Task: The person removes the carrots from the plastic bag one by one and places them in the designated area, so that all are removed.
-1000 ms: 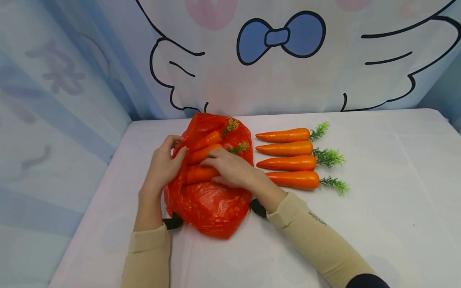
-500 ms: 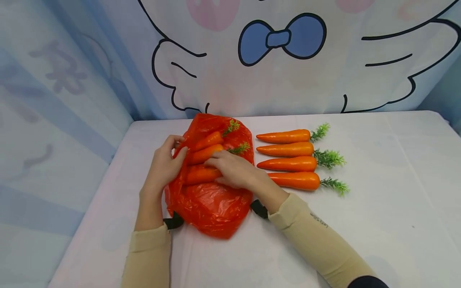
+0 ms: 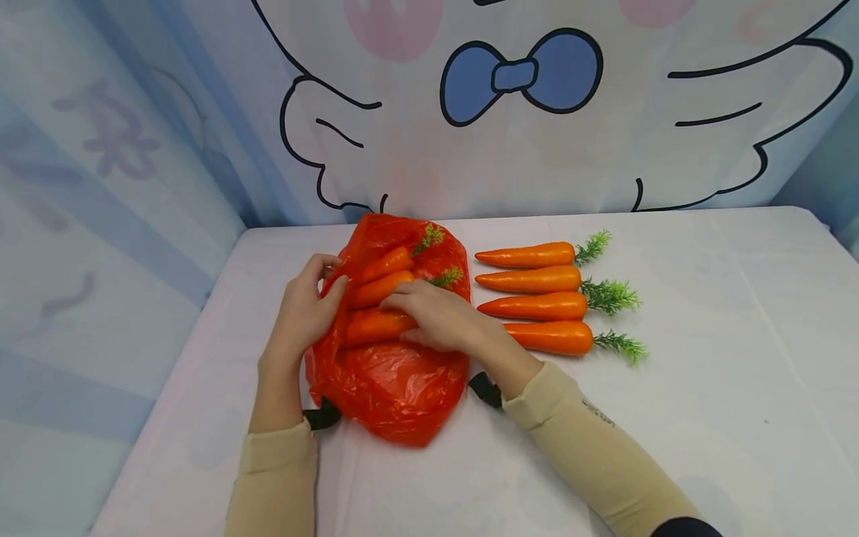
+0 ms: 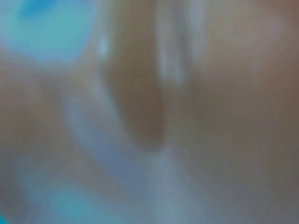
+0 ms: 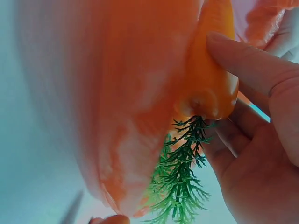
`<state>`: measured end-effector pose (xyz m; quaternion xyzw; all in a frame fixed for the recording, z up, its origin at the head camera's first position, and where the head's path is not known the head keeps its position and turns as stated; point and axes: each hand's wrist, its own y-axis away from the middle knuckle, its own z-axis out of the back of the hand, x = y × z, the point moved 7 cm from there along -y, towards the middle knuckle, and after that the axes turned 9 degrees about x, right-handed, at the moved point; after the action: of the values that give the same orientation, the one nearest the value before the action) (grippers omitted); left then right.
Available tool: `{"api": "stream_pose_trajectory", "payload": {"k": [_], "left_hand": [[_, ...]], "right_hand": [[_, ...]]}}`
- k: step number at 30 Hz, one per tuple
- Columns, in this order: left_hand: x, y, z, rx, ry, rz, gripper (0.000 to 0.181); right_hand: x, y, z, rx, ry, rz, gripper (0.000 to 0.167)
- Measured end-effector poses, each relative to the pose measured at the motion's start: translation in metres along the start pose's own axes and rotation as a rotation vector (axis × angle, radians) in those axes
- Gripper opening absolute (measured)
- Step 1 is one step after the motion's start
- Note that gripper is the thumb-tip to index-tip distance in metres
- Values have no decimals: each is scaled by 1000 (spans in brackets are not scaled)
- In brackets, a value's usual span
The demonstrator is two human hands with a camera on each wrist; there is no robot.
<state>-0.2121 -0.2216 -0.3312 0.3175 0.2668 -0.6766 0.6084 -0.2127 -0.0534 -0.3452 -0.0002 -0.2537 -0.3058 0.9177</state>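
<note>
Little has changed: right fingers (image 3: 406, 296) still hold a carrot (image 3: 377, 327).

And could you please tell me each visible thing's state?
Red plastic bag: open, crumpled.
Two farther bagged carrots: side by side, tips hidden.
Nearest bagged carrot: gripped.
Four loose carrots: lying in a row.
Left hand: holding the bag's edge.
Right hand: gripping that nearest carrot.
White tablecloth: spread, creased.
</note>
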Motion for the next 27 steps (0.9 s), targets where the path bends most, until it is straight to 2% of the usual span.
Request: {"api": "stream_pose_trajectory", "payload": {"k": [9,20,27], "left_hand": [[-2,2,1,-2,12,-1,29],[0,1,0,6,19,31,29],[0,1,0,5,9,35,30]], "right_hand": [[0,6,11,-26,23,9,47],[-3,16,20,-29,7,-35,48],[-5,23,26,-34,-47,-43,47]]}}
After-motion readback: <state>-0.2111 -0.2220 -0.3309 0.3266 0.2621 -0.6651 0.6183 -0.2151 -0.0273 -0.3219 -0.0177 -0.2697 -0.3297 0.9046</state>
